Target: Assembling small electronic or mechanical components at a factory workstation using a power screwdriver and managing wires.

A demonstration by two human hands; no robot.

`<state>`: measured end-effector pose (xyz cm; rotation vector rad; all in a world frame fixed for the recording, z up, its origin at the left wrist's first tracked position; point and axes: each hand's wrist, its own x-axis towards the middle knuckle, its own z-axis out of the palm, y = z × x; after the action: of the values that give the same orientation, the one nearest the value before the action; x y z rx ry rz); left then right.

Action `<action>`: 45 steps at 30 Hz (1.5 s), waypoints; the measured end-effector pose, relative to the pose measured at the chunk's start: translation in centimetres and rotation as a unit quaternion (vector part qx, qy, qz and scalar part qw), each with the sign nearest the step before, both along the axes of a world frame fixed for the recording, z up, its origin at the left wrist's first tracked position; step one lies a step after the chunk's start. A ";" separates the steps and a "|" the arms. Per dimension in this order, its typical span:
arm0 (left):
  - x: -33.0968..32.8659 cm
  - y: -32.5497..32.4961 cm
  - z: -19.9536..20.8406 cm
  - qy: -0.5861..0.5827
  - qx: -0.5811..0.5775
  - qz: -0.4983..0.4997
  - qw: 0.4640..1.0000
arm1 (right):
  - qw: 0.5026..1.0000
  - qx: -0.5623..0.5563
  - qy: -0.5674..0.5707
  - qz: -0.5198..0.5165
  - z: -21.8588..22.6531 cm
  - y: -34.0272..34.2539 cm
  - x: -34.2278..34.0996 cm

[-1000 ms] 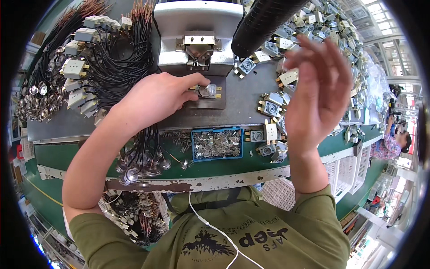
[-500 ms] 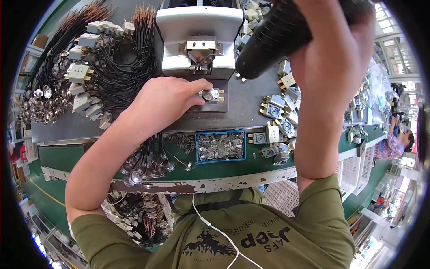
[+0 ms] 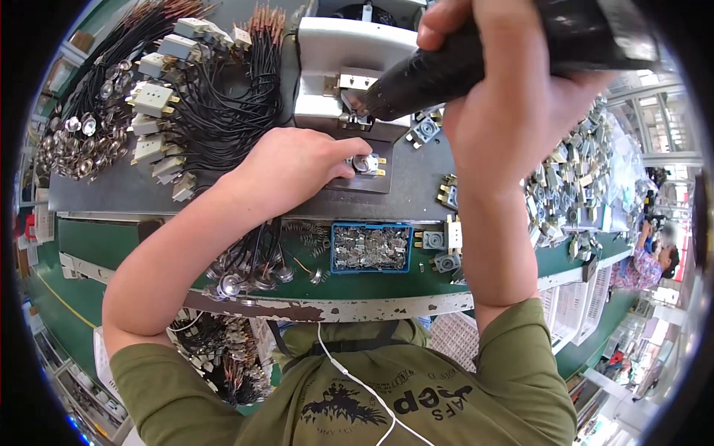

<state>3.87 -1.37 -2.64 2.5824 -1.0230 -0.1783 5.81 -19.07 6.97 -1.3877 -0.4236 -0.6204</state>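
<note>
My left hand (image 3: 301,167) pinches a small switch-like part (image 3: 364,165) between thumb and forefinger. The part has a round metal top and two brass prongs pointing right, and it rests on a dark metal plate (image 3: 364,184). Above it, my right hand (image 3: 498,111) is wrapped around a thick black cylindrical tool that looks like an electric screwdriver (image 3: 446,70). The tool slants down to the left, its narrow end in front of the metal mouth of a silver machine (image 3: 323,56). Whether that end touches the mouth cannot be seen.
Black-wired assemblies (image 3: 238,104) with white blocks lie left. A blue tray (image 3: 370,271) of small metal pieces stands near the front edge. Loose white blocks (image 3: 558,178) with prongs pile up right. Springs (image 3: 311,236) lie beside the tray. Another person (image 3: 643,264) sits far right.
My right hand has brought the black tool leftward, from beside the silver machine to its mouth. My left hand keeps its pinch on the part. The whole view has shifted slightly.
</note>
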 end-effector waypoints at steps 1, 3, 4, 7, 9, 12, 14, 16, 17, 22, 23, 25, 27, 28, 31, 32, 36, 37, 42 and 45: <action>0.1 -0.1 0.1 0.007 0.004 -0.003 1.000 | 1.000 0.004 -0.004 -0.001 0.0 0.2 0.1; 0.0 -0.1 0.5 0.010 0.017 0.005 1.000 | 1.000 0.008 -0.010 0.000 -0.1 0.6 0.2; -0.1 0.0 0.3 0.012 0.011 0.003 1.000 | 1.000 0.021 -0.003 -0.013 -0.3 1.0 0.2; 0.0 0.0 0.3 0.024 0.012 0.005 1.000 | 0.999 0.011 0.015 -0.027 -0.2 1.3 -0.4; 0.1 0.0 0.3 0.036 0.019 0.008 0.999 | 0.998 0.017 0.043 -0.031 0.4 2.1 -1.1; 0.1 0.0 0.4 0.033 0.016 0.006 0.999 | 0.998 0.024 0.046 -0.034 0.0 2.4 -0.8; 0.1 0.1 0.1 0.030 0.005 0.003 1.000 | 0.997 0.029 0.056 -0.040 0.1 2.8 -0.7; 0.1 -0.1 0.4 0.031 0.022 0.006 0.999 | 0.996 0.035 0.069 -0.045 0.2 3.1 -0.7; 0.1 -0.1 0.4 0.032 0.040 0.009 0.999 | 0.996 0.033 0.070 -0.048 0.1 3.2 -0.6; -0.1 -0.2 0.7 0.026 0.020 0.001 0.999 | 0.889 0.213 -0.319 0.248 -2.1 3.1 3.7; -0.2 0.1 0.6 0.023 0.017 0.002 1.000 | 0.978 0.128 -0.132 0.098 -0.8 3.5 0.8; 0.0 -0.1 0.4 0.027 0.015 0.000 1.000 | 0.996 0.029 0.062 -0.066 0.0 3.6 -0.9; -0.1 -0.1 0.5 0.031 0.016 0.004 0.999 | 0.994 0.066 0.052 -0.068 -0.1 4.1 -1.0; -0.1 -0.1 0.6 0.033 0.020 0.003 0.999 | 0.994 0.066 0.051 -0.067 0.0 4.2 -1.0; 0.0 0.0 0.5 0.034 0.020 0.004 0.999 | 0.994 0.049 0.056 -0.079 0.1 4.3 -1.2; 0.0 0.0 0.4 0.033 0.016 0.004 0.999 | 0.994 0.044 0.059 -0.084 0.1 4.3 -1.2; -0.1 -0.1 0.5 0.027 0.021 -0.001 0.999 | 0.995 -0.095 -0.007 -0.041 -2.6 1.0 1.4; -0.1 -0.1 0.4 0.021 0.014 0.001 1.000 | 0.995 -0.095 -0.006 -0.042 -2.5 1.0 1.5; -0.3 0.2 -0.4 0.012 -0.002 0.000 1.000 | 0.996 0.049 0.029 -0.062 0.0 4.0 -0.6; -0.3 0.4 -0.9 0.005 -0.012 0.008 1.000 | 0.994 0.088 0.027 -0.061 0.0 4.3 -0.9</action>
<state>3.53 -0.93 -3.51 2.5640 -0.9948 -0.1741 4.88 -14.81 7.02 -1.2640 -0.2367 -0.7020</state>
